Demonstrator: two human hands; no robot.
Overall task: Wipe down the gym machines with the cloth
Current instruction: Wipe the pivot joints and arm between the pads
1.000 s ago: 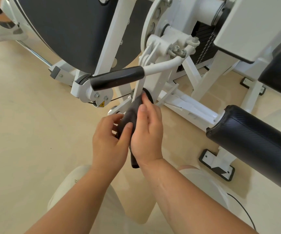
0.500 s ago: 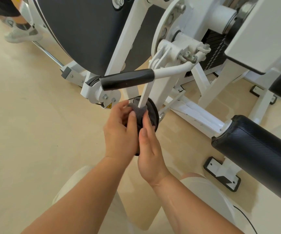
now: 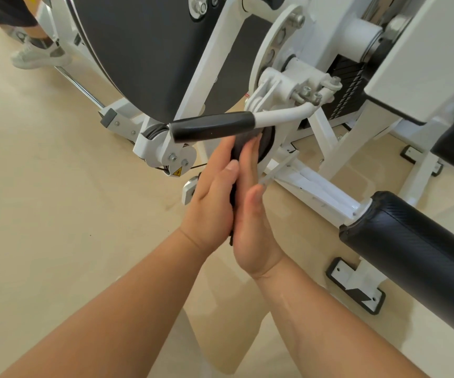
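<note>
A dark grey cloth (image 3: 237, 150) is sandwiched between my two palms, and only its edges show. My left hand (image 3: 210, 197) and my right hand (image 3: 250, 216) press flat against each other with straight fingers. The fingertips reach up just under the black handle grip (image 3: 212, 126) of the white gym machine (image 3: 283, 83). A black round disc (image 3: 268, 143) on the machine sits right behind my right fingertips. What the cloth wraps or touches between the hands is hidden.
A black roller pad (image 3: 416, 241) juts out at the right. A large black curved panel (image 3: 144, 50) stands behind the handle, with a weight stack (image 3: 348, 85) further right. Another person's shoe (image 3: 40, 55) is at the top left. Beige floor lies to the left.
Both hands moved up toward the handle grip and flattened from a curled hold into palms pressed together with the cloth between them.
</note>
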